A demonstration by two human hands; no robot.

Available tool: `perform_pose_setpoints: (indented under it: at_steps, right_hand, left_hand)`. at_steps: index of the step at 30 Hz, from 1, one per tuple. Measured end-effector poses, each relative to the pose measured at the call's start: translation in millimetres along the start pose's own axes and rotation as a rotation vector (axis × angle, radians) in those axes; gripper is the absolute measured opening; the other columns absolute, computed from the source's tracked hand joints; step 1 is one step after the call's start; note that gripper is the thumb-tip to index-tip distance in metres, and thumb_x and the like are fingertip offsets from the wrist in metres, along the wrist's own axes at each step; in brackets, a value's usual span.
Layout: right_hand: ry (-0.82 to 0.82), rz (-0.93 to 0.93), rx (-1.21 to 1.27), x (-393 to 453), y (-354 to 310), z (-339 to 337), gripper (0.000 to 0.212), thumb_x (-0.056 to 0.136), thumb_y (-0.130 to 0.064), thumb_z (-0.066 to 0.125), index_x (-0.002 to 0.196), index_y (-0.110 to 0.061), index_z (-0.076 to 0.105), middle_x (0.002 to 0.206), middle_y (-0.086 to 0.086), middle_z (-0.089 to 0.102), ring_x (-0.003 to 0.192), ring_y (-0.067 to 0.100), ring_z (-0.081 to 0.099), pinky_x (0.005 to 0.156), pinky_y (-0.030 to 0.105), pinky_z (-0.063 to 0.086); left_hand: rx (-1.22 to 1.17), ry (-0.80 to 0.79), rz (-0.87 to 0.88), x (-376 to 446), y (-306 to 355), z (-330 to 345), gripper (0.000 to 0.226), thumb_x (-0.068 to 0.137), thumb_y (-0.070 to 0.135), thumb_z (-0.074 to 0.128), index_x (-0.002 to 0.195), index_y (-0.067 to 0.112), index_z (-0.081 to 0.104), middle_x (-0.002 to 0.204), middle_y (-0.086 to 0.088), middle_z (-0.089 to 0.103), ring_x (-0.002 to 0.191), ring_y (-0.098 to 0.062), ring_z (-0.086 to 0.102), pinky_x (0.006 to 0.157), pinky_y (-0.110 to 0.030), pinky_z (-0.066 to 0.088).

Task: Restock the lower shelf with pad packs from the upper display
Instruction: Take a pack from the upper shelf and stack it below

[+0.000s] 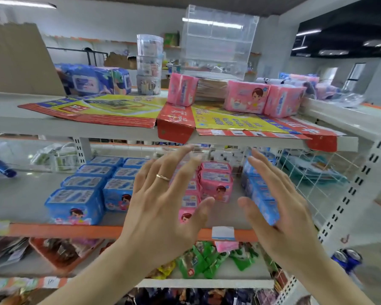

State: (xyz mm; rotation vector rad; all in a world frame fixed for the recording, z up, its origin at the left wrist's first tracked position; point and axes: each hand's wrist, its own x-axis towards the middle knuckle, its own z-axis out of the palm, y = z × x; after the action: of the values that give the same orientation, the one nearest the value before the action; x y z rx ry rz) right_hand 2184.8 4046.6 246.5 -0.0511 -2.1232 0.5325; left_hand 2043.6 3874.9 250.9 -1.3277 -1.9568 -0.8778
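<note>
Both hands are raised in front of the lower shelf (110, 231), palms facing each other, fingers straight and spread, holding nothing. The left hand (161, 208) wears a ring (162, 177) and partly covers a column of pink pad packs (216, 183) on that shelf. The right hand (279, 208) hovers before a row of blue packs (259, 192) near a white wire divider (312, 172). More blue pad packs (81, 194) sit further left. On the upper shelf (75, 126), 3 pink pad packs (246, 96) stand on flattened printed cardboard (229, 122), with a clear acrylic box (218, 40) behind
</note>
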Motion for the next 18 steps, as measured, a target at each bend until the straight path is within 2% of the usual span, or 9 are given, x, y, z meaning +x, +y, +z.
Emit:
perform_pose_setpoints:
  at_steps: [5,9,11,14,18]
  right_hand:
    - [0.035,-0.084,-0.056,38,10,-17,0.062,0.096,-0.045,0.053,0.148,-0.012,0.044,0.157,-0.001,0.041,0.147,0.015,0.037,0.119,0.029,0.031]
    - [0.045,-0.129,-0.089,78,30,-19,0.064,0.095,-0.044,0.054,0.148,-0.010,0.045,0.156,0.000,0.042,0.146,0.013,0.037,0.118,0.018,0.026]
    - [0.028,-0.141,-0.086,99,41,-19,0.065,0.095,-0.044,0.054,0.149,-0.010,0.044,0.157,0.002,0.042,0.147,0.016,0.037,0.119,0.024,0.028]
    - [0.011,-0.173,-0.116,131,61,-21,0.066,0.094,-0.047,0.053,0.151,-0.013,0.043,0.158,-0.001,0.037,0.147,0.017,0.035,0.120,0.022,0.024]
    - [-0.053,-0.138,-0.141,174,83,-21,0.073,0.091,-0.055,0.051,0.153,-0.020,0.038,0.161,0.001,0.036,0.147,0.021,0.033,0.118,0.033,0.025]
  left_hand:
    - [0.032,0.028,0.023,34,5,-1,0.062,0.092,0.054,0.051,0.144,0.020,0.049,0.155,0.000,0.041,0.138,-0.020,0.041,0.115,-0.045,0.026]
    - [0.107,0.045,0.047,69,3,-2,0.064,0.092,0.053,0.050,0.146,0.017,0.047,0.154,-0.002,0.042,0.137,-0.023,0.042,0.115,-0.046,0.027]
    - [0.143,0.050,0.039,88,0,0,0.065,0.092,0.054,0.050,0.146,0.018,0.046,0.154,-0.001,0.041,0.137,-0.024,0.042,0.115,-0.043,0.024]
    - [0.189,0.057,0.007,117,-5,7,0.065,0.091,0.055,0.050,0.146,0.021,0.044,0.154,-0.001,0.041,0.136,-0.023,0.040,0.111,-0.040,0.026]
    - [0.246,0.044,-0.056,153,-5,18,0.069,0.089,0.058,0.046,0.147,0.021,0.042,0.155,0.001,0.038,0.138,-0.022,0.037,0.112,-0.042,0.025]
